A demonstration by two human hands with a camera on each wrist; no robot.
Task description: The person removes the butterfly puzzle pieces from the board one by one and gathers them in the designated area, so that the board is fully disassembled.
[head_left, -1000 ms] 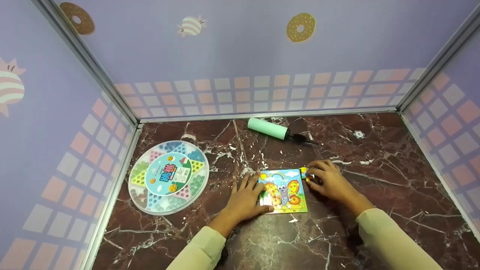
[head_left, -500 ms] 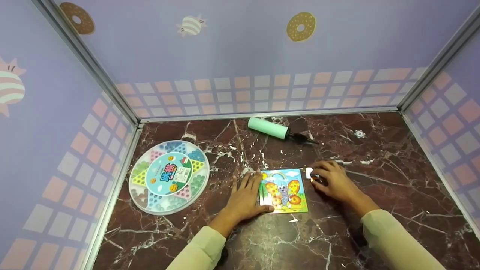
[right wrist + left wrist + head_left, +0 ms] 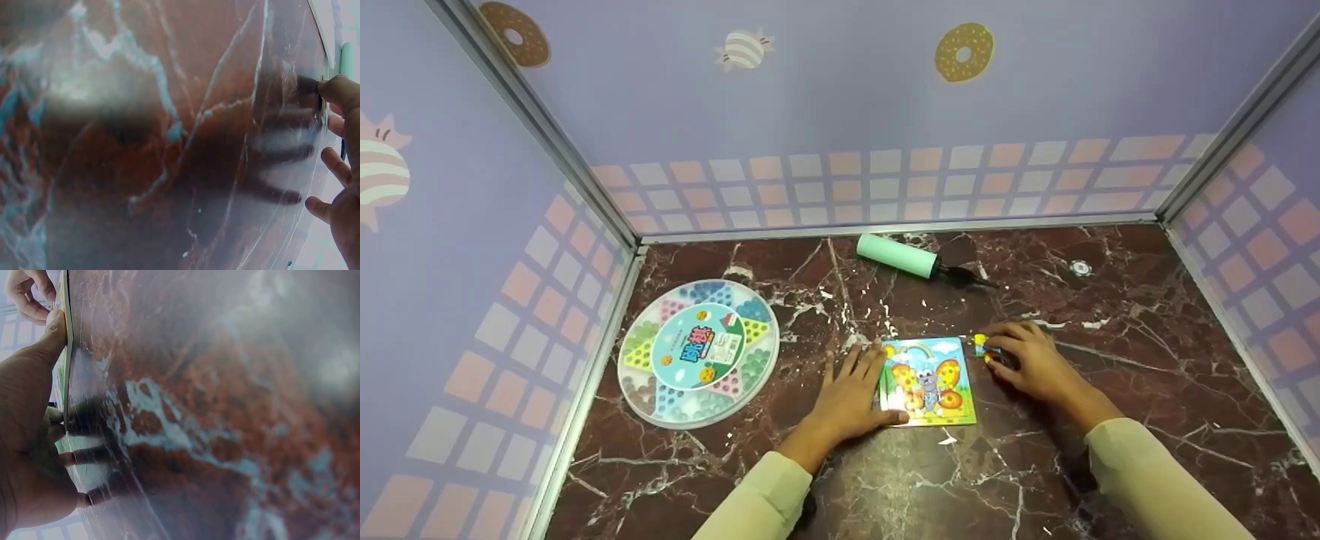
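Note:
A square picture puzzle with a butterfly and rainbow lies on the marble table. My left hand rests along its left side, fingers spread and straight, the thumb on its lower left edge; the left wrist view shows this thumb on the board. Just right of the board's upper right corner, my right hand pinches a small yellow and blue puzzle piece between thumb and fingers. The fingers partly cover the piece. In the right wrist view, the right hand is low over the table, its other fingers apart.
A round Chinese checkers set with marbles under a clear lid lies at the left. Behind the puzzle is a mint-green hand pump with a black end. A small round chip lies far right. Patterned walls enclose the table.
My right hand has moved slightly right with the piece, away from the board's edge. The piece showed white half a second ago and shows colours now. The left hand has stayed put.

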